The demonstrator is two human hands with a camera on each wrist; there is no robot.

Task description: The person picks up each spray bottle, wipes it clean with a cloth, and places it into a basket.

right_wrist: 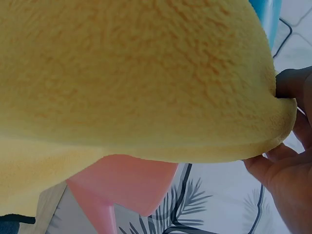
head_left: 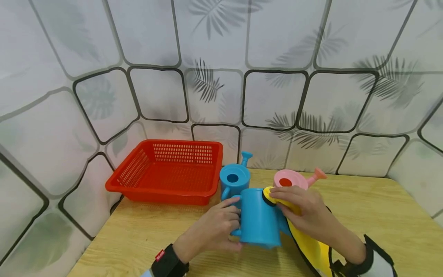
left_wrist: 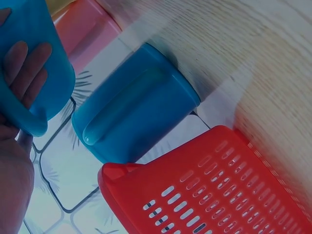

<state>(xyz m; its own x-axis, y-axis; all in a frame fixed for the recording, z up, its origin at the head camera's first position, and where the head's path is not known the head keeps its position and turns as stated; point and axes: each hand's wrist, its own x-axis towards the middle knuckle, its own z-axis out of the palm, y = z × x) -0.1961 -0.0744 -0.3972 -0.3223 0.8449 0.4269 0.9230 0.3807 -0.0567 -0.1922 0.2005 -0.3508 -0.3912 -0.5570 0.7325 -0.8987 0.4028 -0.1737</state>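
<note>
My left hand (head_left: 216,227) grips the handle of a blue watering can (head_left: 259,219), which is held tilted above the table. In the left wrist view, its fingers pass through that handle and lie along the can's side. My right hand (head_left: 311,213) pinches a yellow cloth (head_left: 315,250) with dark edging. A folded part of this cloth presses against the can's upper right side, and the rest hangs down toward the table. In the right wrist view, the fuzzy cloth (right_wrist: 146,87) fills much of the picture, bunched between thumb and fingers. The can's spout is partly hidden behind it.
A second blue watering can (head_left: 238,173) stands just behind the held one, next to a red slotted basket (head_left: 166,196) at the left. Behind my right hand stands a pink watering can (head_left: 290,177). A patterned wall covering (head_left: 214,100) borders the wooden table (head_left: 373,215).
</note>
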